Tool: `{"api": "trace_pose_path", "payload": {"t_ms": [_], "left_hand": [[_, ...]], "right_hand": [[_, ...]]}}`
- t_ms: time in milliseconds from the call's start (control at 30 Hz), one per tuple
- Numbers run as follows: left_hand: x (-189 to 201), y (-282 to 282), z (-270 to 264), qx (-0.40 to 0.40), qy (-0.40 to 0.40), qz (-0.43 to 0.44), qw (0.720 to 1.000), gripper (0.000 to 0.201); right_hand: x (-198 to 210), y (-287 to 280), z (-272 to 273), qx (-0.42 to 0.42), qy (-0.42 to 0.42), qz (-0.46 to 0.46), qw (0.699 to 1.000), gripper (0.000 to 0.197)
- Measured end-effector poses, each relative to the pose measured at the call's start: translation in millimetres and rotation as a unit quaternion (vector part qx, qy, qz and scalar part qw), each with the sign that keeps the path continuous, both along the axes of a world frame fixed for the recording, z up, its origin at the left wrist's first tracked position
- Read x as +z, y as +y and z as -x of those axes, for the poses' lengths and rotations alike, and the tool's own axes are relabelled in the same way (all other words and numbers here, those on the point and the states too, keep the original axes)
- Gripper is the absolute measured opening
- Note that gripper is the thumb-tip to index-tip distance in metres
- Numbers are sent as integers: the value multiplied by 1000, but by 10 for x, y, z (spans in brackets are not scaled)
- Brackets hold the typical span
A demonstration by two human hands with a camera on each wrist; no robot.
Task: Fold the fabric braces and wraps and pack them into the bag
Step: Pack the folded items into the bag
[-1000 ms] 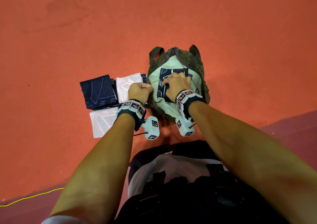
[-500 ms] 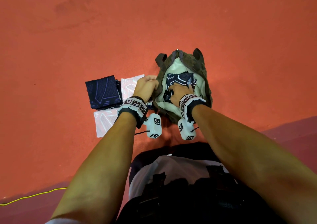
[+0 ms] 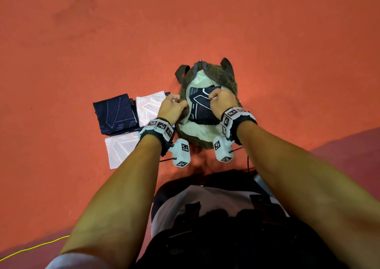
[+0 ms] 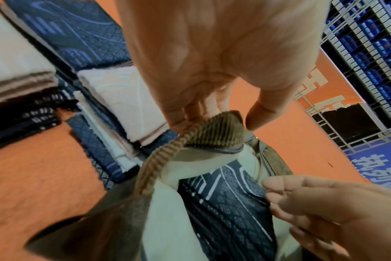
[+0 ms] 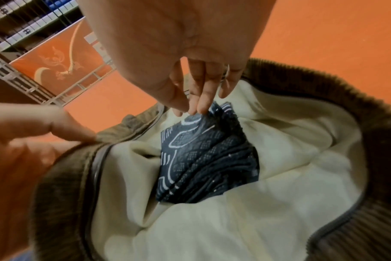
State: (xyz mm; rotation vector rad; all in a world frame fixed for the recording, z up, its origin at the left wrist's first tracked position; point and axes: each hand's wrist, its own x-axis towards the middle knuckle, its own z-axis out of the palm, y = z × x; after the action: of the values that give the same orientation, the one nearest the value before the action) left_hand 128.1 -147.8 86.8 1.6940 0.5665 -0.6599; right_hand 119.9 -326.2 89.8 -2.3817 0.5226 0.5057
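An olive-brown corduroy bag (image 3: 229,77) with a cream lining lies open on the orange floor. Inside it sits a folded dark navy brace (image 3: 200,106) with white line patterns. My left hand (image 3: 172,109) pinches the bag's left rim (image 4: 203,128) and holds the mouth open. My right hand (image 3: 221,101) is at the bag's right side, fingertips (image 5: 199,107) pinching the brace's top edge (image 5: 203,127). Left of the bag lie a folded navy brace (image 3: 115,114) and two folded pinkish-white wraps (image 3: 150,104) (image 3: 121,147).
Further folded pieces are stacked under the navy and white ones (image 4: 96,141). A yellow cord (image 3: 35,247) crosses the floor at bottom left. A purple floor strip (image 3: 349,145) runs along the right. A metal fence with banners (image 4: 355,98) stands in the distance.
The right hand has drawn up from deep inside the bag to pinching the brace's top edge near the right rim. The left hand shifted from the folded pile onto the bag's left rim.
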Motion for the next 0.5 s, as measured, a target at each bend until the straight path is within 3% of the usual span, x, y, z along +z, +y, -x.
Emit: {"api": "trace_pose_path", "payload": {"t_ms": [233,500], "left_hand": [[-35,-34,-8,-21,-19,-52,998,16],[1,-114,-65,-45,-45,-74,995,13]], "right_hand": [[55,-181,-24,-54,-70,70,994,27],[106,-244,63,-75,62,100,990,26]]}}
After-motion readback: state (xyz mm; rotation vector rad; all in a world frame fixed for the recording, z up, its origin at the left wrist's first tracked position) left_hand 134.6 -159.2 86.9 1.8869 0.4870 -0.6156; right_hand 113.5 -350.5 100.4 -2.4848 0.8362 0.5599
